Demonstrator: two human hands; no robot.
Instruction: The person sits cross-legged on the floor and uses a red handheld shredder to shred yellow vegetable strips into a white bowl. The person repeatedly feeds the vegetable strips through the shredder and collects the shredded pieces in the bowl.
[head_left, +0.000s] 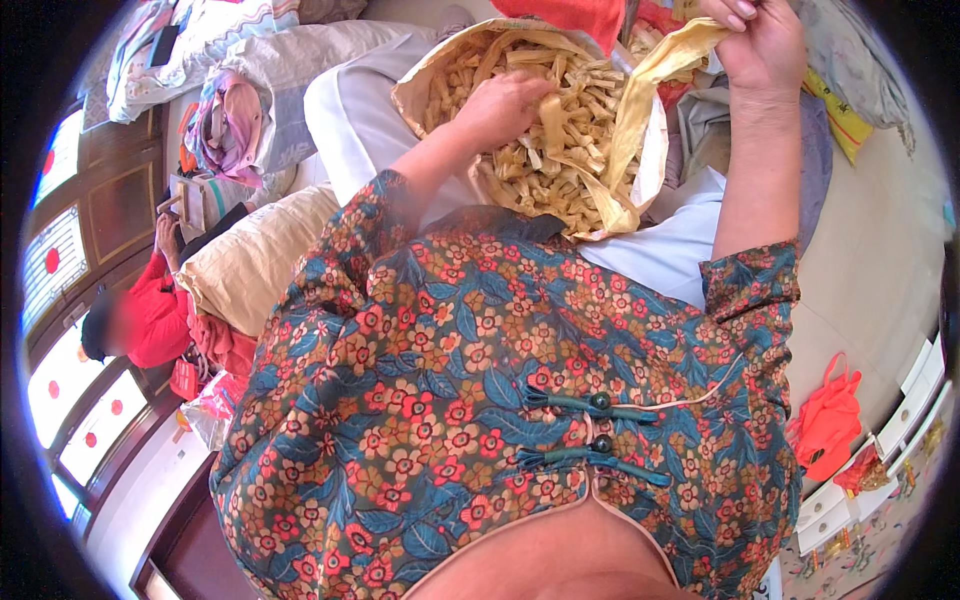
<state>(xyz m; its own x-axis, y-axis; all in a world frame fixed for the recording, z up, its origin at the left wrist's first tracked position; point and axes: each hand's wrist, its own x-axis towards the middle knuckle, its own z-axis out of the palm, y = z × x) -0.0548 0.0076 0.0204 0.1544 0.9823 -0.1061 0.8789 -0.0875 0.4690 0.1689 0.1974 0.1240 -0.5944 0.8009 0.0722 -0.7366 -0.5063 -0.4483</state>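
Observation:
An open sack stands between the person's knees, filled with short, dried, yellowish pieces that look folded or knotted. My left hand reaches over the pieces, its fingertips beside a thicker yellow piece; whether it grips that piece is unclear. Up at the right, my right hand pinches the top end of a long, wrinkled yellow strip. The strip hangs from these fingers across the sack's right side, its lower part lying by the sack's rim.
Large stuffed sacks lie at the left, near a purple and pink cloth item. Beyond them sits another person in red, hands at a small wooden stand. A red cloth is beyond the sack; a red bag lies right.

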